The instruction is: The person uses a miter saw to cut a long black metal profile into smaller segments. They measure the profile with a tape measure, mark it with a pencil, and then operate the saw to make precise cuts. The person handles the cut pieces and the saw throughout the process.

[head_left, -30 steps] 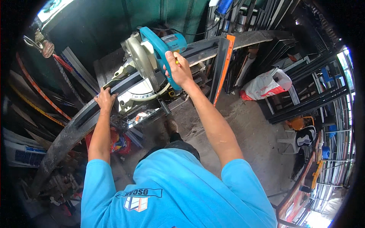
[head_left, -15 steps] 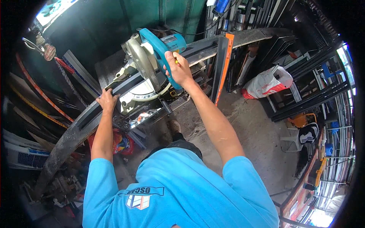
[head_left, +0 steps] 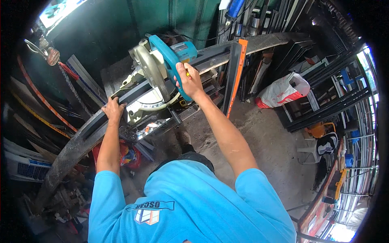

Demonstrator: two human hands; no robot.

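Observation:
A miter saw (head_left: 150,71) with a teal handle and motor stands on a long narrow bench, its round guard over a pale base. My right hand (head_left: 189,81) is wrapped around the teal saw handle (head_left: 165,50). A small yellow and red object (head_left: 188,75) shows between that hand's fingers; its kind is unclear. Under the guard and along the bench runs a dark metal profile (head_left: 135,92). To the left of the blade guard, my left hand (head_left: 113,109) grips this profile, thumb and fingers closed at its edge. The guard hides the blade.
A dark length with an orange edge (head_left: 237,77) leans across the bench on the right. Beyond it are a white and red sack (head_left: 283,91) on the floor and stacked dark frames (head_left: 324,105). Long strips (head_left: 44,105) lie at left; a rope (head_left: 65,73) hangs there.
Both hands keep their holds on the saw handle and the profile. Only a slight shift of the view and arms shows.

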